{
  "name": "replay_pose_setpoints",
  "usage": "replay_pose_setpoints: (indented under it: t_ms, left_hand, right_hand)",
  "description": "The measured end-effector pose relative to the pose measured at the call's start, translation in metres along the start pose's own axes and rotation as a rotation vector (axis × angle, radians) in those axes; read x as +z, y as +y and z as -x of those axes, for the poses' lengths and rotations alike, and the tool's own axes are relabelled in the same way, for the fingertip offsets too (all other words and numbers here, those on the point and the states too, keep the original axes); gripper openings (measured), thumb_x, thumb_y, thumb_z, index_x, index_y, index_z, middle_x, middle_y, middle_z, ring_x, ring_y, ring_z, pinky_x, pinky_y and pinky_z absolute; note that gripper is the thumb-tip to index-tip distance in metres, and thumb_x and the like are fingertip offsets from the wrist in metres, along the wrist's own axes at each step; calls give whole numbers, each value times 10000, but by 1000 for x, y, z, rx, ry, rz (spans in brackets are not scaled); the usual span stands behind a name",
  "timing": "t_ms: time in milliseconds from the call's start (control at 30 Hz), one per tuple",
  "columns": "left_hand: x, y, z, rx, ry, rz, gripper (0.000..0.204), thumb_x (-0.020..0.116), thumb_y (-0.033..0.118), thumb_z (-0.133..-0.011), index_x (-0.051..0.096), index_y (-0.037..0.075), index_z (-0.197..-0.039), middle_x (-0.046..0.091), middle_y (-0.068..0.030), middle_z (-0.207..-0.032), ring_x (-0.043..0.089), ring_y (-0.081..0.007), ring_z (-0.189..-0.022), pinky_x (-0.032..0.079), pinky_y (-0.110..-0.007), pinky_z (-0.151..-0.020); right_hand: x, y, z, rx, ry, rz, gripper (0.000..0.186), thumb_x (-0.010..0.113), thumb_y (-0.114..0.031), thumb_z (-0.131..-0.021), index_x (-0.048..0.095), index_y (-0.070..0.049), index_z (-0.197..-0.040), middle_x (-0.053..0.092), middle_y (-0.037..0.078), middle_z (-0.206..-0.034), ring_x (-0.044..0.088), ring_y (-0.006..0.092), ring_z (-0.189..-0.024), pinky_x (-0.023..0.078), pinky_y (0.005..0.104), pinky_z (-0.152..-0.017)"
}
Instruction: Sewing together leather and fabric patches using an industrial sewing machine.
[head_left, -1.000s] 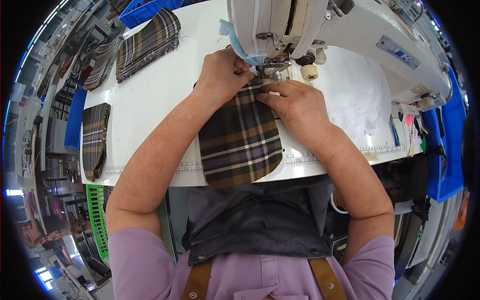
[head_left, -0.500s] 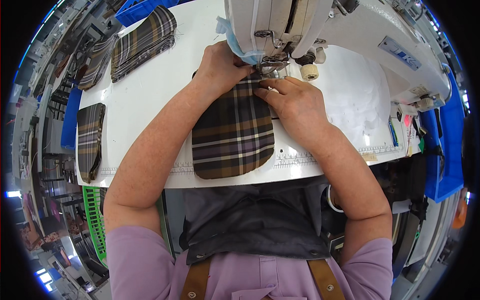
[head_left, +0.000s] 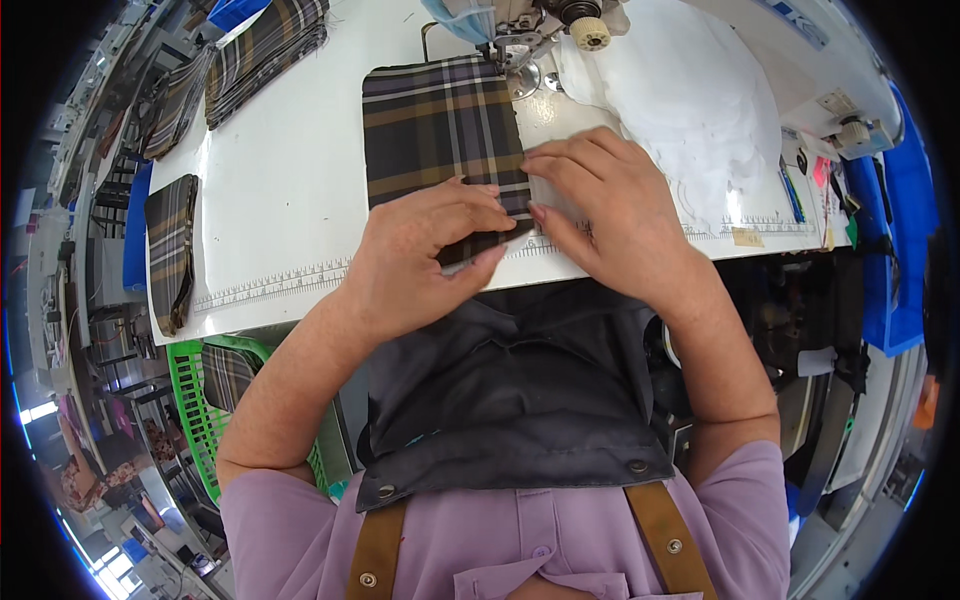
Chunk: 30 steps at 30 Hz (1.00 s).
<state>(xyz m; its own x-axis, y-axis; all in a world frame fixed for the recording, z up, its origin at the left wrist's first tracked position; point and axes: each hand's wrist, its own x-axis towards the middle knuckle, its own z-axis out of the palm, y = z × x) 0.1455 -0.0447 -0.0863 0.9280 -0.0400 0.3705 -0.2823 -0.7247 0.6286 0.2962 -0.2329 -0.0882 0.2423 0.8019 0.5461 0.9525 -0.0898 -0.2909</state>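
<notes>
- Both hands have been drawn back from the sewing machine (head_left: 835, 65) since the earlier frame; plaid panel (head_left: 430, 130) left with its far right corner at the machine's needle area.
- Left hand (head_left: 420, 250) placed over panel's end farthest from machine; fingers loosely curved, thumb apart, no grip seen; cloth contact can't be told.
- Right hand (head_left: 615, 205) held half-open below machine, fingertips at panel's right edge, nothing gripped.
- Plaid stack (head_left: 265, 60) laid left of machine.

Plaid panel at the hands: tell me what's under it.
The plaid panel lies on the white tabletop; ruler markings show to either side. Whatever is directly beneath it is covered and cannot be seen.
</notes>
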Motion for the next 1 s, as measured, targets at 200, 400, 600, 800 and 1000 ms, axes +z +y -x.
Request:
replay_pose_setpoints:
  t_ms: [200,400,600,800,1000]
  left_hand:
    - [3,4,2,-57,54,58,174,775,-32,-815,770,15,-982,768,-134,-1006,745,-278,-1023,565,-375,-965]
    - [-4,10,-1,185,34,-317,141,786,58,-802,775,79,-941,714,-36,-914,691,-230,-867,517,-379,-801]
    - [2,9,4,168,35,-319,115,749,65,-817,765,84,-930,694,-16,-916,676,-212,-853,493,-377,-798]
    - [2,10,5,185,12,-325,224,790,29,-768,784,84,-985,710,-33,-913,674,-230,-860,505,-365,-779]
    - [0,12,1,223,-23,-344,220,757,26,-785,770,58,-1002,692,-39,-915,675,-232,-858,506,-362,-770]
  right_hand:
    - [-13,-34,37,84,-56,-90,258,768,-156,-811,692,-78,-1045,607,49,-891,598,248,-867,443,392,-720]
    - [-4,-41,40,0,-37,10,220,784,-203,-818,721,-106,-1005,539,22,-831,562,208,-790,424,367,-719]
    - [-2,-39,41,-12,-5,10,202,786,-191,-814,727,-108,-988,527,22,-819,555,205,-772,419,363,-698]
    - [-3,-40,40,-5,-19,5,211,791,-192,-808,731,-104,-990,519,23,-812,553,203,-764,418,360,-694]
    - [-6,-40,38,5,-59,-2,214,792,-192,-807,732,-103,-991,530,20,-821,554,203,-767,421,361,-698]
